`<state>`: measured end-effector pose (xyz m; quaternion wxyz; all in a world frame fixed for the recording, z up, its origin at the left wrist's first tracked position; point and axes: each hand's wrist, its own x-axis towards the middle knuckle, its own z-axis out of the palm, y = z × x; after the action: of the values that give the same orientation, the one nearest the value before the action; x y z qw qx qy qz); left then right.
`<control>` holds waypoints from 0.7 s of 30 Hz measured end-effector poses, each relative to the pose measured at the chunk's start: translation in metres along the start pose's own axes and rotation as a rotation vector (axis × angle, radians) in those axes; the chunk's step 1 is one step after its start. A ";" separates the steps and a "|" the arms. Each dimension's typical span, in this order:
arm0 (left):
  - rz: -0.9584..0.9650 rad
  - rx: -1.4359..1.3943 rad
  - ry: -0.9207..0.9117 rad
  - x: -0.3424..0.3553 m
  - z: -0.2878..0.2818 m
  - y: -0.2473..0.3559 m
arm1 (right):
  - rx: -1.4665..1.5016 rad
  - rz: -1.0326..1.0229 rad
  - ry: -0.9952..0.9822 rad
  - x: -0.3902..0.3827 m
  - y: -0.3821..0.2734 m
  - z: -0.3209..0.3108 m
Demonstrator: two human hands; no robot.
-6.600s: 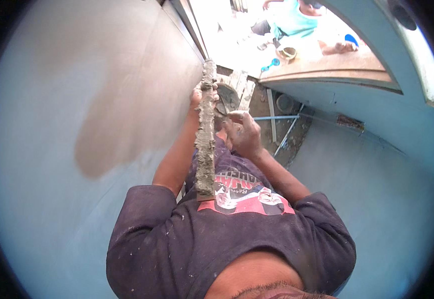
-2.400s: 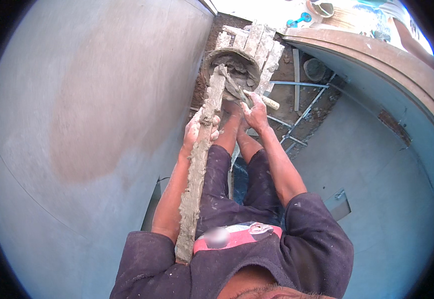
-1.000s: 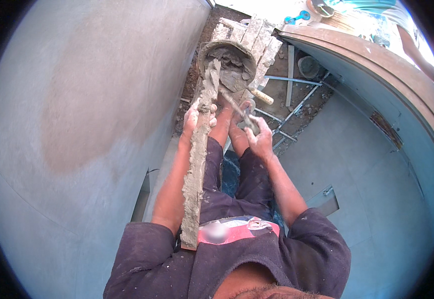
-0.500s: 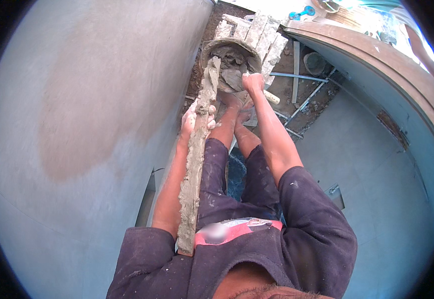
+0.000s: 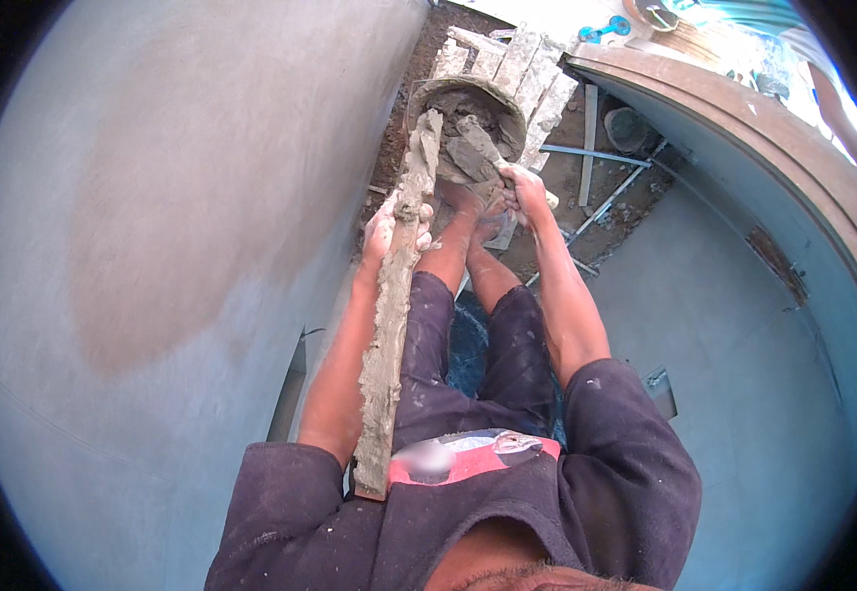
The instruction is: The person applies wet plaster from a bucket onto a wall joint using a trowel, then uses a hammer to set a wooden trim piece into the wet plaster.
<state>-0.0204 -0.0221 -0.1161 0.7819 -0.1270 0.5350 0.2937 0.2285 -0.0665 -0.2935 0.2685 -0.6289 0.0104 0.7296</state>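
Mortar-caked tool (image 5: 484,141) moved over bucket (image 5: 515,113), its grip hidden.

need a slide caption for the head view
Left hand grips a long strip coated in grey paste; right hand holds a smeared tool over a round bucket.

I observe the left hand (image 5: 380,232) gripping a long, mortar-coated board (image 5: 391,315), its near end at the dark shirt (image 5: 507,522). The right hand (image 5: 529,194) grips a mortar-smeared tool (image 5: 482,140) reaching into a bucket (image 5: 519,116) of grey mortar. Whitish planks (image 5: 535,74) lie beyond; the left wall (image 5: 34,295) bears a brownish patch (image 5: 177,217).
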 end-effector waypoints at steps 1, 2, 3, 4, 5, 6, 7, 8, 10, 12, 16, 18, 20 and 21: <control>-0.021 0.002 -0.002 -0.001 0.001 0.001 | -0.101 -0.107 -0.004 -0.009 -0.001 -0.001; -0.041 0.004 -0.005 -0.001 0.000 0.001 | -0.202 -0.214 -0.007 -0.017 -0.001 -0.002; -0.054 -0.004 -0.003 -0.001 -0.002 0.000 | -0.296 -0.286 -0.019 -0.037 -0.013 0.006; -0.030 -0.026 -0.044 0.002 -0.008 -0.002 | -0.388 -0.361 -0.026 -0.059 -0.027 0.016; -0.011 -0.047 -0.084 0.007 -0.017 -0.006 | -0.459 -0.481 -0.030 -0.078 -0.036 0.027; 0.009 -0.066 -0.125 0.010 -0.022 -0.009 | -0.528 -0.603 -0.034 -0.094 -0.042 0.035; 0.022 -0.080 -0.135 0.011 -0.024 -0.011 | -0.595 -0.725 -0.036 -0.108 -0.043 0.041; 0.036 -0.095 -0.146 0.012 -0.026 -0.013 | -0.604 -0.650 -0.029 -0.121 -0.040 0.046; 0.061 -0.091 -0.148 0.012 -0.022 -0.014 | -0.709 -0.730 -0.010 -0.133 -0.037 0.054; 0.059 -0.066 -0.145 0.014 -0.022 -0.013 | -0.768 -0.804 -0.019 -0.135 -0.030 0.056; -0.011 -0.013 -0.195 0.015 -0.029 -0.009 | -0.904 -0.814 -0.023 -0.149 -0.031 0.056; 0.033 0.016 -0.150 0.016 -0.035 -0.016 | -0.904 -0.792 -0.044 -0.162 -0.034 0.051; 0.040 -0.101 -0.036 0.038 -0.069 -0.038 | -0.932 -0.756 -0.049 -0.174 -0.038 0.045; 0.044 -0.135 -0.019 0.044 -0.080 -0.044 | -0.945 -0.736 -0.052 -0.179 -0.038 0.041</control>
<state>-0.0441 -0.0834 -0.1931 0.7700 -0.1650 0.5093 0.3472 0.2179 -0.0871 -0.1073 0.1948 -0.6245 -0.5403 0.5293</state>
